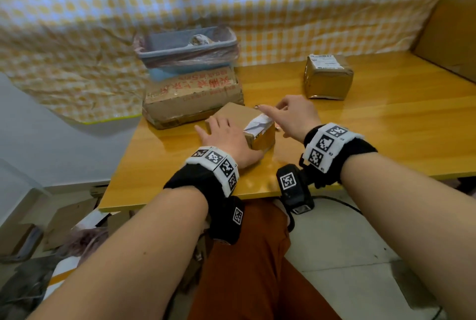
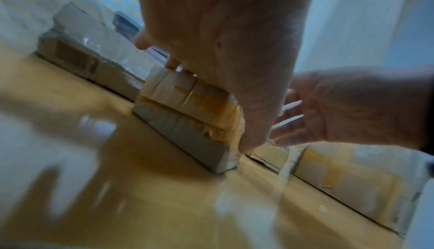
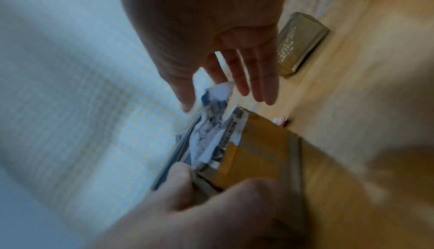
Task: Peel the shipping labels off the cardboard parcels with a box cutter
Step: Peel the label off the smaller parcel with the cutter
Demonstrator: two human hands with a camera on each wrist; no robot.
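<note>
A: Left hand (image 1: 226, 139) flat on the small parcel (image 1: 242, 116), fingers spread and straight, pinning it to the table (image 1: 386, 123) right at the front edge.

B: And the label (image 1: 258, 123)? Half lifted, crumpled, sitting on the parcel's right end, long axis running away from the body along that edge.

A: Right hand (image 1: 296, 116) just beside it, fingers loose and straight, nothing held, thumb and forefinger poised over the raised flap (image 3: 217, 93). Touching or a hair apart, hard to call.

B: Clearly the nearer hand, though. Probably a pinch next, then a pull leftward across the top, toward the pinning hand.

A: No clear sight of the box cutter. Second parcel (image 1: 328, 76) well apart at the back right, label on top untouched. Bigger box (image 1: 190, 98) and bin (image 1: 185, 46) behind.
</note>
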